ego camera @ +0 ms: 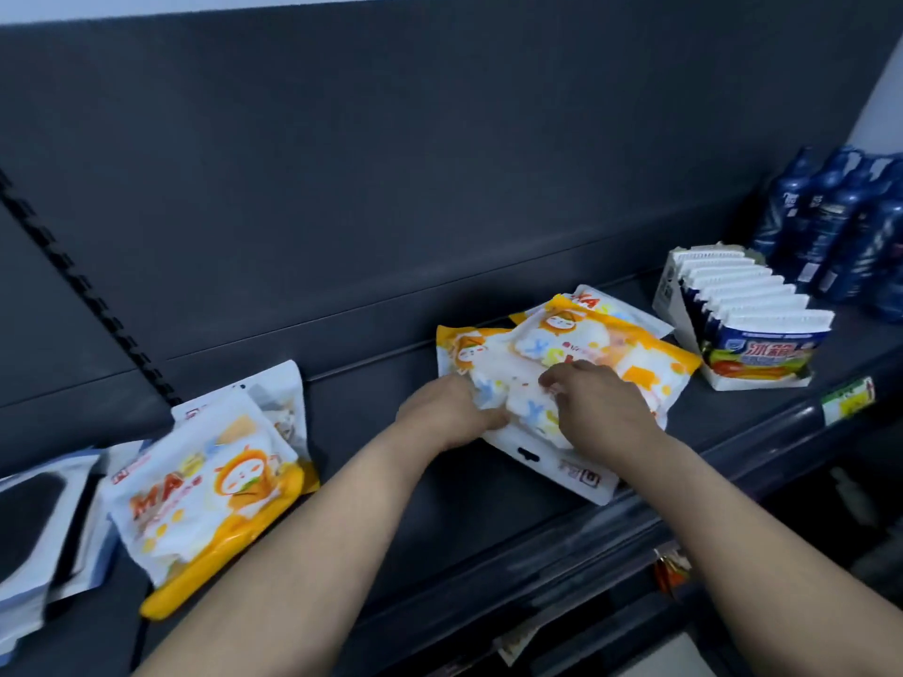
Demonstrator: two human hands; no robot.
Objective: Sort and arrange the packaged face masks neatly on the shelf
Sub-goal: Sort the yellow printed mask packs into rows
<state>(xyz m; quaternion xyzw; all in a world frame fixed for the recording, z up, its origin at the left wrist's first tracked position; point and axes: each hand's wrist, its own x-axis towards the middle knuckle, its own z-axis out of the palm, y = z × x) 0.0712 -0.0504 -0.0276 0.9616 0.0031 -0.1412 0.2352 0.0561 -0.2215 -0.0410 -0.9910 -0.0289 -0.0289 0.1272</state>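
On the dark shelf (391, 481) lies a loose pile of white-and-orange face mask packs (562, 344) at centre right. My left hand (444, 412) grips the pile's left side. My right hand (601, 408) presses on top of the nearest pack (552, 456), whose white hang-tab end points toward me. Both hands are closed on this pack. A second stack of the same mask packs (205, 491) sits at the left, tilted, with its orange edge toward the shelf front.
A white display box of blue sachets (742, 315) stands right of the pile. Dark blue bottles (840, 227) fill the far right corner. Blue-and-white packs (39, 530) lie at the far left. A price tag (848, 400) hangs on the front rail.
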